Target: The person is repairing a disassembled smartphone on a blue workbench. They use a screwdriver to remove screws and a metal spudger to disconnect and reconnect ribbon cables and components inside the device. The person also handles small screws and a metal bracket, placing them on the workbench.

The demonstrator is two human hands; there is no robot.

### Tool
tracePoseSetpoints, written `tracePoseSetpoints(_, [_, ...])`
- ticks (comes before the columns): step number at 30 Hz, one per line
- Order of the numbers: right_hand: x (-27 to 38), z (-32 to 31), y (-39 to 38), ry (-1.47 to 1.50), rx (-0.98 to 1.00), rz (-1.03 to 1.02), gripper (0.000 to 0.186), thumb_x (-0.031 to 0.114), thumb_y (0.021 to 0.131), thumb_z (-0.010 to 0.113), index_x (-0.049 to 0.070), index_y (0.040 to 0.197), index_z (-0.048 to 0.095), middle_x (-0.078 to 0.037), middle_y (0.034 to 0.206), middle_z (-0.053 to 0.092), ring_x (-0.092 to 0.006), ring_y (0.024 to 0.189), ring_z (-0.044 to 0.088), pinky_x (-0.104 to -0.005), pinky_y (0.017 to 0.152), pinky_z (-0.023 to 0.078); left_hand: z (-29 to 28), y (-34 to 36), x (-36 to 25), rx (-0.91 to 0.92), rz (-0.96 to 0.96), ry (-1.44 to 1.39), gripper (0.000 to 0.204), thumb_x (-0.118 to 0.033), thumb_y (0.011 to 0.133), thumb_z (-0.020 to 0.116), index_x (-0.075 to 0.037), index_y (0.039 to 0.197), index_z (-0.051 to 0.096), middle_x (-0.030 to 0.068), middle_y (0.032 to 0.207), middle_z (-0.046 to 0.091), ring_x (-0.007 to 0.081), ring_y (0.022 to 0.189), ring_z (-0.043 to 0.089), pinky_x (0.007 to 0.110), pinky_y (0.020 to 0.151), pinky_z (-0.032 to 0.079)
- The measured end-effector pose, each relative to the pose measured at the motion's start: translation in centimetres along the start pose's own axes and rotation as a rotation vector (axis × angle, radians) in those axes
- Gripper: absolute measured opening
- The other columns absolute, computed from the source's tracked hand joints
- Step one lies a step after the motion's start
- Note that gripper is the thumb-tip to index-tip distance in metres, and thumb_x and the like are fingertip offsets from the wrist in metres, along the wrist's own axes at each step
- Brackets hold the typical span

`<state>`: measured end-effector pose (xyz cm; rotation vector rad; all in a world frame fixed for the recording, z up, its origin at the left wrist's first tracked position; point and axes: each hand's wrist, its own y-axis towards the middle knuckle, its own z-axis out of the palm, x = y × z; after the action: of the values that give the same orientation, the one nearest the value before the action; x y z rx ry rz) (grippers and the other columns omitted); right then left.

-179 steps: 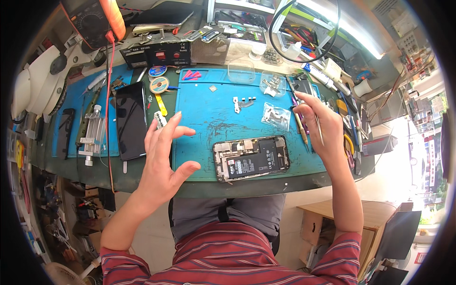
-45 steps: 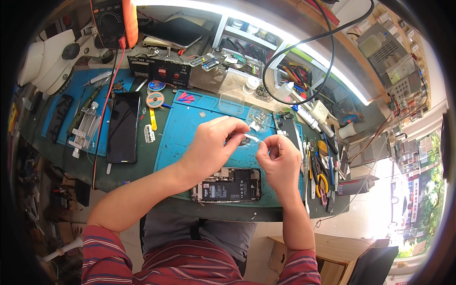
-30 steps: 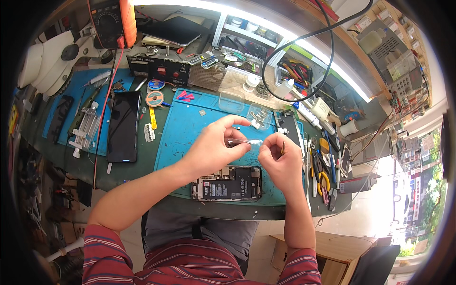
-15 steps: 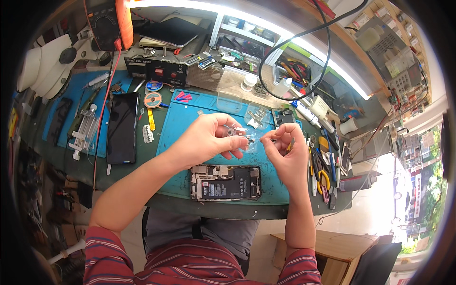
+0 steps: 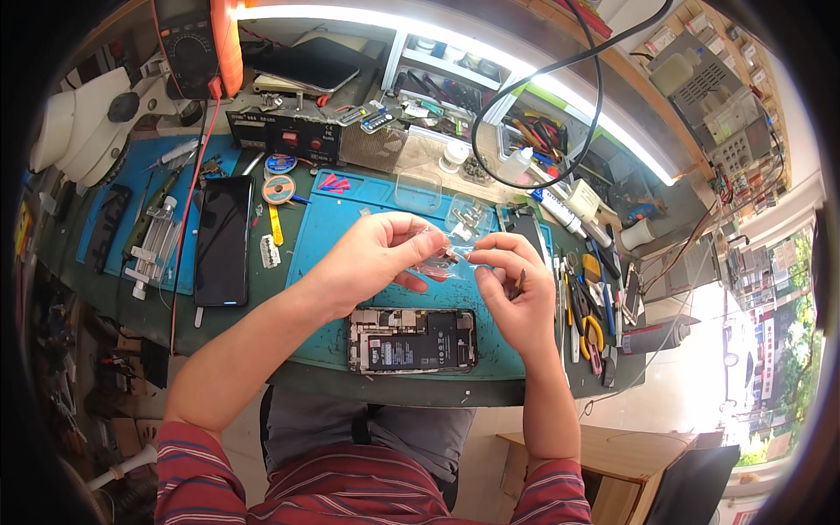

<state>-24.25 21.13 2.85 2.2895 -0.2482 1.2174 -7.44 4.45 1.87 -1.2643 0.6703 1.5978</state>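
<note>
Over the blue mat, my left hand (image 5: 372, 262) pinches a small clear plastic bag (image 5: 444, 266) between thumb and fingers. Something small and dark shows through the crinkled plastic. My right hand (image 5: 518, 293) is closed, its thumb and fingertips at the bag's right edge. A small dark object, too little visible to name, pokes from its curled fingers. Below both hands lies an opened phone (image 5: 411, 341), its black battery and circuit boards exposed. Just beyond the bag sits a clear plastic box (image 5: 469, 217) with small metal parts.
A dark-screened phone (image 5: 224, 241) lies left of the blue mat (image 5: 328, 232). Near it are a solder wire spool (image 5: 279, 190) and a clear clamp (image 5: 157, 245). Pliers (image 5: 593, 337) and other tools line the right side. A black cable (image 5: 477, 144) loops overhead.
My right hand has moved left to the bag, and its fingertips now meet the plastic. My left hand has turned slightly, showing more of the bag. The opened phone stays put.
</note>
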Motion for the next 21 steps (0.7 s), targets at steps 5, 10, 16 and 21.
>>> tracePoseSetpoints(5, [-1.1, 0.1, -0.1, 0.121, 0.032, 0.059, 0.009, 0.003, 0.093, 0.078, 0.001, 0.102, 0.078, -0.007, 0.119, 0.066, 0.0009, 0.064, 0.049, -0.0185, 0.057, 0.041, 0.2, 0.1, 0.3, 0.023, 0.014, 0.026, 0.037, -0.035, 0.107, 0.068, -0.002, 0.123, 0.07, 0.0047, 0.114, 0.074, 0.0144, 0.102, 0.073, 0.031, 0.081, 0.062])
tracePoseSetpoints(10, [-1.3, 0.3, 0.0, 0.228, 0.055, 0.112, 0.009, 0.005, 0.093, 0.081, 0.0, 0.1, 0.077, -0.006, 0.119, 0.066, 0.0016, 0.066, 0.05, -0.0183, 0.058, 0.041, 0.2, 0.1, 0.5, 0.027, 0.008, 0.058, 0.037, -0.033, 0.107, 0.068, -0.001, 0.125, 0.07, 0.0053, 0.115, 0.073, 0.0126, 0.1, 0.072, 0.031, 0.083, 0.062])
tracePoseSetpoints(16, [-1.1, 0.5, 0.0, 0.256, 0.044, 0.194, 0.007, 0.004, 0.093, 0.078, 0.0, 0.094, 0.073, -0.004, 0.118, 0.065, 0.0022, 0.064, 0.048, -0.0174, 0.058, 0.038, 0.4, 0.4, 1.2, 0.008, 0.038, -0.01, 0.037, -0.031, 0.108, 0.066, 0.0, 0.128, 0.069, 0.0066, 0.117, 0.074, 0.0143, 0.1, 0.072, 0.031, 0.084, 0.063])
tracePoseSetpoints(21, [-0.8, -0.3, 0.0, 0.244, -0.032, 0.181, 0.006, 0.003, 0.094, 0.071, 0.0, 0.091, 0.066, -0.004, 0.119, 0.064, 0.002, 0.066, 0.049, -0.0179, 0.059, 0.038, 0.2, 0.5, 1.0, -0.01, 0.017, 0.007, 0.036, -0.028, 0.11, 0.063, 0.0, 0.131, 0.067, 0.008, 0.122, 0.072, 0.0167, 0.104, 0.073, 0.031, 0.084, 0.063])
